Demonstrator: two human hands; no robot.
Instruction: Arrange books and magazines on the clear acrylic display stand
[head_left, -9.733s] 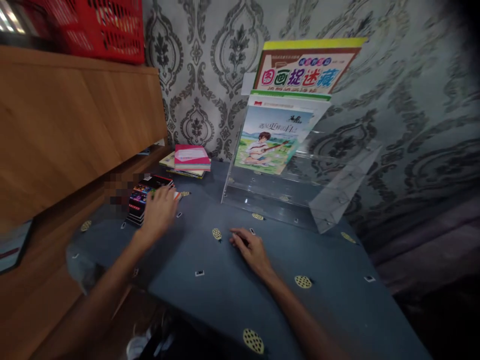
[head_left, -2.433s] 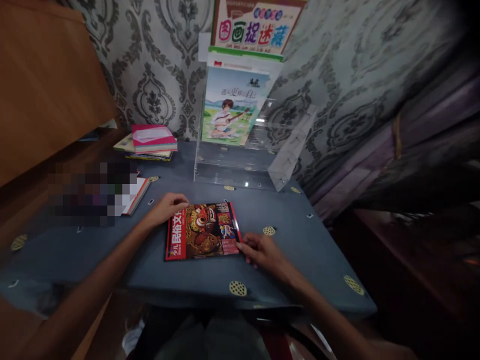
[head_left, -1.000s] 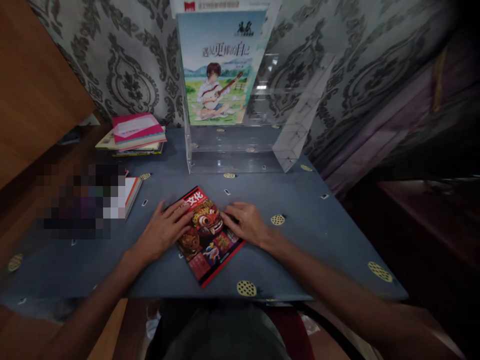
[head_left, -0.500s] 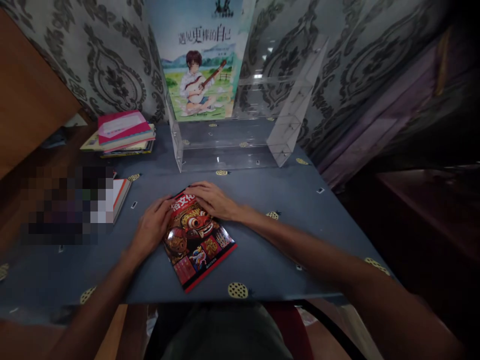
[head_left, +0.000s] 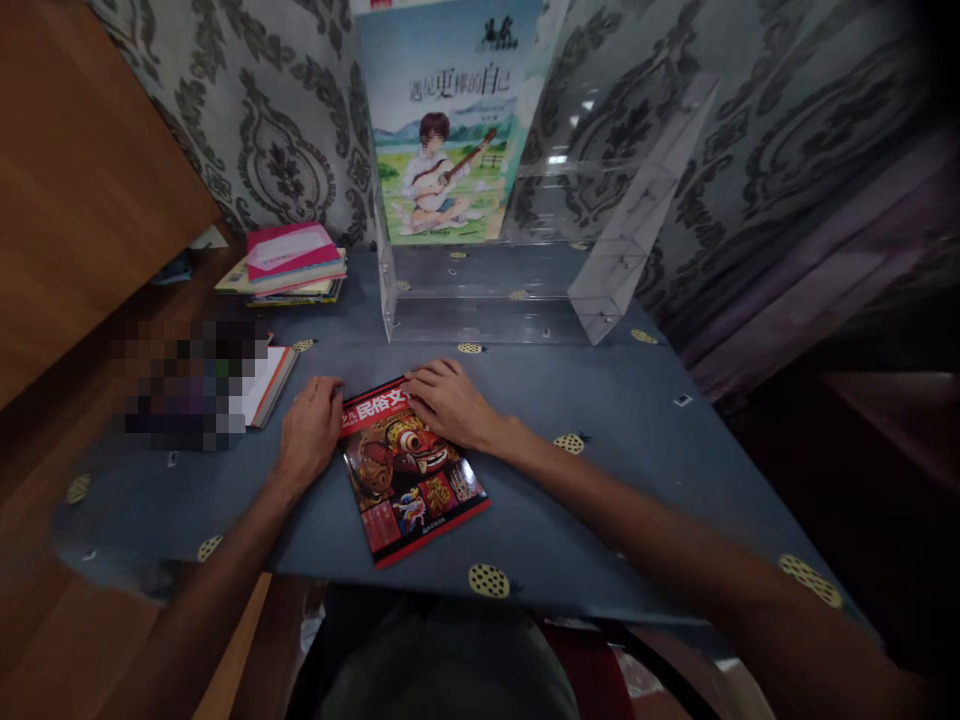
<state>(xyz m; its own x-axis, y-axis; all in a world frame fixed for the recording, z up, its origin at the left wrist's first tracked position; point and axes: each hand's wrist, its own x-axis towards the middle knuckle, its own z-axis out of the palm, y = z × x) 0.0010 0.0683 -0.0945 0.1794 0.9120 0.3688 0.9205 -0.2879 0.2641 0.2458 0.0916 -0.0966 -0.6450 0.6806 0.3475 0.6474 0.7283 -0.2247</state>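
A book point(head_left: 409, 470) with a red and black cover, Chinese title and a colourful mask picture lies flat on the table, slightly turned. My left hand point(head_left: 310, 432) rests beside its upper left edge, fingers loosely bent, thumb hidden; whether it touches the edge is hard to tell. Across the upper right corner of the cover lies my right hand point(head_left: 454, 408), fingers stretched and a little apart, covering the end of the title. Behind the hands stands a clear acrylic rack point(head_left: 607, 290), holding a picture book point(head_left: 450, 130) with a guitar player on its cover.
To the left sits a stack of books point(head_left: 289, 265) topped by a pink one. Nearer is another book point(head_left: 271, 390), partly hidden by a blurred patch. A blue cloth with pineapples covers the table point(head_left: 600, 520). A wooden panel point(head_left: 90, 170) rises at the far left; patterned curtain fabric point(head_left: 289, 165) hangs behind.
The view has swung left. My left hand has slid off the cover to the book's side, baring more of the title. The book has turned slightly clockwise; my right hand stays on its corner.
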